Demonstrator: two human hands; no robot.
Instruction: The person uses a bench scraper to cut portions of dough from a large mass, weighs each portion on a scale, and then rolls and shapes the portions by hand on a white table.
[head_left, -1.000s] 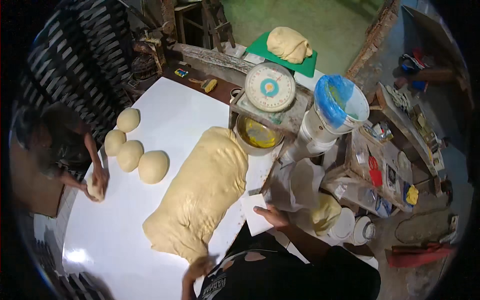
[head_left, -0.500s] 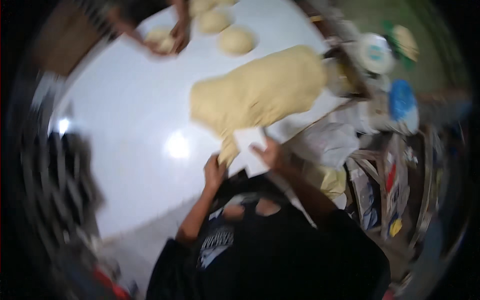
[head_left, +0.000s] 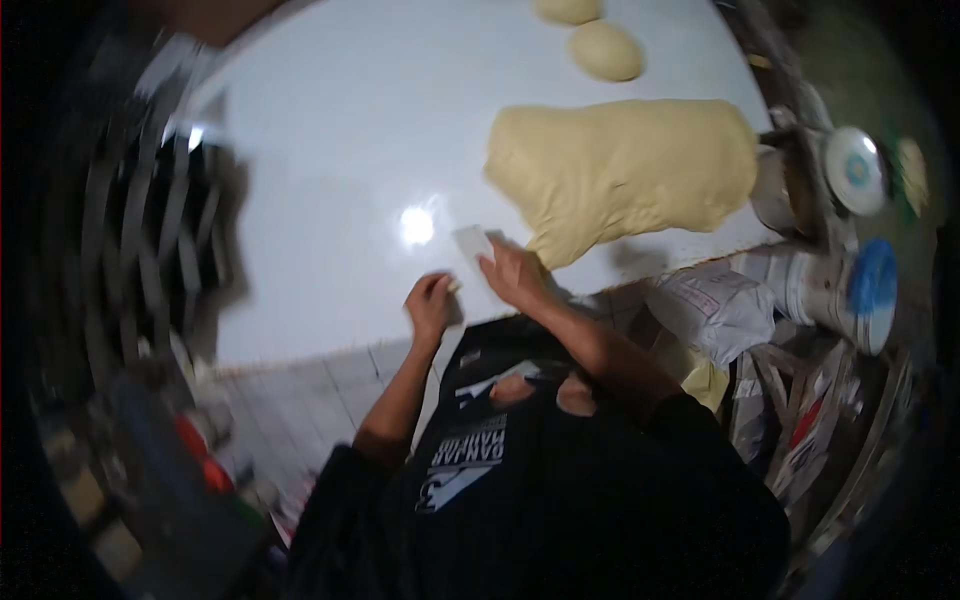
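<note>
A large smooth slab of pale yellow dough (head_left: 640, 160) lies on the white table, with a pulled-out corner toward me. My right hand (head_left: 518, 275) is closed on a flat white dough scraper (head_left: 472, 243), just left of that corner and over the tabletop. To its left, near the table's front edge, my left hand (head_left: 430, 307) is closed, and a small bit of dough (head_left: 454, 287) shows at its fingertips. The left hand is apart from the slab. How much dough lies inside the fingers is hidden.
Rounded dough balls (head_left: 606, 51) rest beyond the slab. Dark stacked trays (head_left: 140, 220) stand at the left. Along the right side are a metal pot (head_left: 775, 190), a white lidded tub (head_left: 855, 170), a bucket with a blue lid (head_left: 872, 280) and a white plastic bag (head_left: 715, 310).
The view has swung left. My left hand has come away from the slab's stretched strip with a small dough bit. The scraper has moved to the slab's left. Another person's hands have left view.
</note>
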